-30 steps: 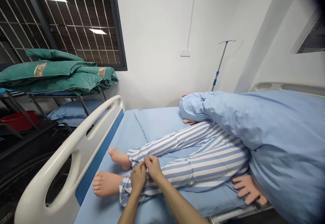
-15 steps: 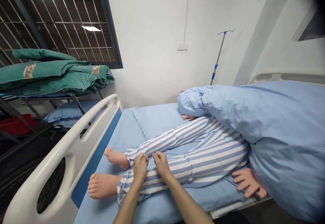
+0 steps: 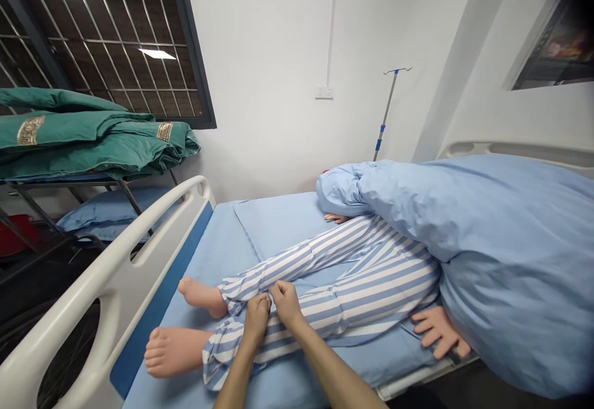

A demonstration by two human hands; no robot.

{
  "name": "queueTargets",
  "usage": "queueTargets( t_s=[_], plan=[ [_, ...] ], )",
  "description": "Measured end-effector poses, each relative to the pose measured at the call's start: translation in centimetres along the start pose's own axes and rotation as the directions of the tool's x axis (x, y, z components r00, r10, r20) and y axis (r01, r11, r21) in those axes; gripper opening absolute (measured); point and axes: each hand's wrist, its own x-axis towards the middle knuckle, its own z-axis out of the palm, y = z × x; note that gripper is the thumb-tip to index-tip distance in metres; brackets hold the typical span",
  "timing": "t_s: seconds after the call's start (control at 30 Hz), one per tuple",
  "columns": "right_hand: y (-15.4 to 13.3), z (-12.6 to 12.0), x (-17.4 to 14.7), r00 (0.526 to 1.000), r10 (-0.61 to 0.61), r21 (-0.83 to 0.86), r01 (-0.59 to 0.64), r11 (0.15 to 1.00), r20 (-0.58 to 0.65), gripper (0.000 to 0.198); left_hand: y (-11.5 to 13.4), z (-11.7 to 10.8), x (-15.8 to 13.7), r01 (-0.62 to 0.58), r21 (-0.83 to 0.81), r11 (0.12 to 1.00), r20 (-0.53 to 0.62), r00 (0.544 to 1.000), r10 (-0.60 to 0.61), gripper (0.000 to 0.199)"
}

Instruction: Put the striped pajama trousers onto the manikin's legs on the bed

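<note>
The left hand (image 3: 257, 317) and right hand (image 3: 284, 302) curl into fists — side by side — over the near striped trouser leg (image 3: 341, 310).

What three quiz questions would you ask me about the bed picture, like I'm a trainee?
1. Which pattern is on the trousers of the manikin? A) dots B) stripes C) stars
2. True or false: the near foot and the far foot are both bare.
3. How are the person's left hand and right hand posed: fingers curled in or spread wide?

Key: 1. B. 2. True. 3. Curled in, on both hands.
</note>
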Motion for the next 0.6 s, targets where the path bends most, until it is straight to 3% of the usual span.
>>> queueTargets(
  t_s=[0.1, 0.27, 0.47, 0.6],
  plan=[
    [-0.3, -0.8, 0.4, 0.999, -0.048, -0.027, 0.048, 0.998, 0.004, 0.027, -0.3, -0.1, 0.1, 0.018, -0.057, 0.998, -0.023, 1.0, -0.019, 0.021],
    [1.0, -1.9, 0.5, 1.0, -0.023, -0.087, 0.024, 0.996, 0.02, 0.027, -0.1, 0.2, -0.4, 0.031, 0.001, 1.0, -0.037, 0.999, -0.031, 0.021],
    [1.5, -1.8, 0.6, 1.0, -0.022, -0.073, 0.022, 0.997, 0.011, 0.026, 1.8, 0.6, 0.0, -0.042, 0.317, 0.948, 0.0, 0.999, 0.044, 0.02],
    [1.4, -1.9, 0.6, 1.0, -0.007, -0.057, 0.007, 0.998, 0.002, 0.026, 2.2, 1.4, 0.7, -0.026, 0.227, 0.974, -0.044, 0.998, 0.036, 0.023]
  ],
)
